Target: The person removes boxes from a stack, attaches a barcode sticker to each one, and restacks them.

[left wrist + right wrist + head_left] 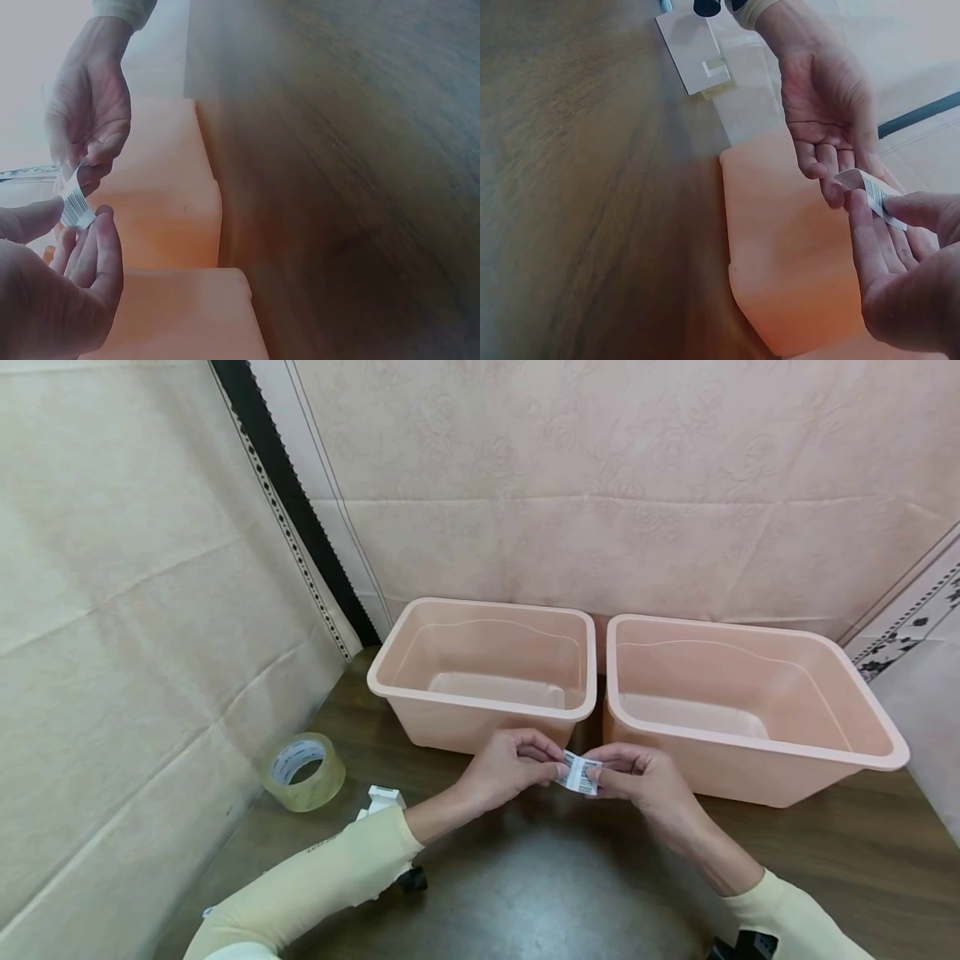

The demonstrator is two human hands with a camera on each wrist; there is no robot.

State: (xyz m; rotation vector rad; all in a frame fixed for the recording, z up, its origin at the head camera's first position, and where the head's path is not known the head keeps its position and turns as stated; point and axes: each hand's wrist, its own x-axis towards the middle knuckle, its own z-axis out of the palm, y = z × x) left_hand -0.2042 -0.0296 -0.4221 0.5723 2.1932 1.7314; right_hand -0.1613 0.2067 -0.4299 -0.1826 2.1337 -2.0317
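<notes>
A small white barcode label is held up between both hands, in front of the gap between two pink bins. My left hand pinches its left end between thumb and fingers. The right end is pinched by my right hand. In the left wrist view the label looks slightly bent, with dark bars on its face. From the right wrist the label shows a curled end near the left hand. Fingertips hide both ends of it.
Behind the hands stand a left pink bin and a right pink bin, side by side on the dark wooden table. A roll of clear tape lies at the left. Beside the left forearm is a white flat object. Cloth-covered walls enclose the table.
</notes>
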